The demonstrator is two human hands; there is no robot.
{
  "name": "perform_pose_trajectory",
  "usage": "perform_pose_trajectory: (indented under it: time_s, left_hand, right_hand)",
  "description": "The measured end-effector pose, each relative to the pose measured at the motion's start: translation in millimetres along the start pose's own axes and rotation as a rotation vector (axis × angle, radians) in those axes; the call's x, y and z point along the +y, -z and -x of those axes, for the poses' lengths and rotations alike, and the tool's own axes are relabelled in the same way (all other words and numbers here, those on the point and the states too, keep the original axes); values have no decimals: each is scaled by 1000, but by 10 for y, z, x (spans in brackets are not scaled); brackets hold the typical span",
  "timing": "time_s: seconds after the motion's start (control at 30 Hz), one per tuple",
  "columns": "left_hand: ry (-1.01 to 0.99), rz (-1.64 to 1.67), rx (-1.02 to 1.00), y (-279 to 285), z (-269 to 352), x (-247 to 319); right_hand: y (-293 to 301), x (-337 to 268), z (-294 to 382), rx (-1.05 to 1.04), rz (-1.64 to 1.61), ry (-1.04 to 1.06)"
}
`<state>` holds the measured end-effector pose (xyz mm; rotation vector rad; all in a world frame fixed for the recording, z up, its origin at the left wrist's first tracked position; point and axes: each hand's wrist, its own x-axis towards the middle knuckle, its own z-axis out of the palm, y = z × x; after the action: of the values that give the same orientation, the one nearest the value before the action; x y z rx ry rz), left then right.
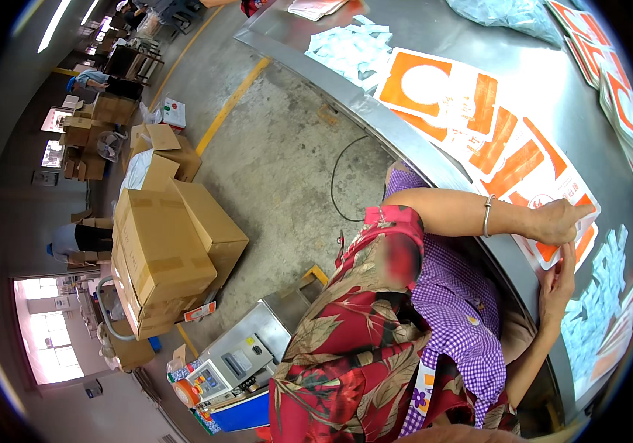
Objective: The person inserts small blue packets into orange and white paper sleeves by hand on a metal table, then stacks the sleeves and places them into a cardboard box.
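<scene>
Flat orange-and-white printed pouches (488, 122) lie fanned along the near edge of a metal table (540, 99). My left hand (557, 221), with a metal bangle at its wrist, is over the nearest pouches, fingers curled and the index finger stretched out. What lies under its curled fingers is hidden. Just below it, my right hand (557, 285) pinches the lower edge of a pouch (585, 243) between thumb and fingers. A pile of small pale blue sachets (596, 299) lies to the right of my right hand. Another sachet pile (349, 50) lies beyond the far end of the fan.
Stacked pouches (621, 105) and a clear bluish plastic bag (504, 16) stand farther across the table. Cardboard boxes (164, 243) are on the floor at left, beside a metal machine with a control panel (239, 360). Several people are in the background; a black cable (336, 171) lies on the floor.
</scene>
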<state>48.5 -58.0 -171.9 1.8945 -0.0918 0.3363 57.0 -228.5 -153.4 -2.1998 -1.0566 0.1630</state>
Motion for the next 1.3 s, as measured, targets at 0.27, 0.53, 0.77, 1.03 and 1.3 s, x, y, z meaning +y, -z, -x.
perform_pose_trajectory:
  time_s: [0.27, 0.53, 0.77, 1.03, 1.3]
  left_hand:
    - [-309, -221, -265, -77, 216, 197]
    - [-246, -178, 28, 47, 194, 275]
    - [-568, -493, 24, 42, -83, 280]
    - [-298, -493, 45, 166, -266, -8]
    - [-8, -1073, 54, 336, -237, -374]
  right_hand:
    - [83, 575, -12, -474, 173, -28]
    - [-32, 100, -74, -65, -29, 112]
    - [-63, 204, -133, -143, -25, 153]
    - [-55, 204, -92, 91, -290, 168]
    - [-77, 320, -125, 233, 60, -295]
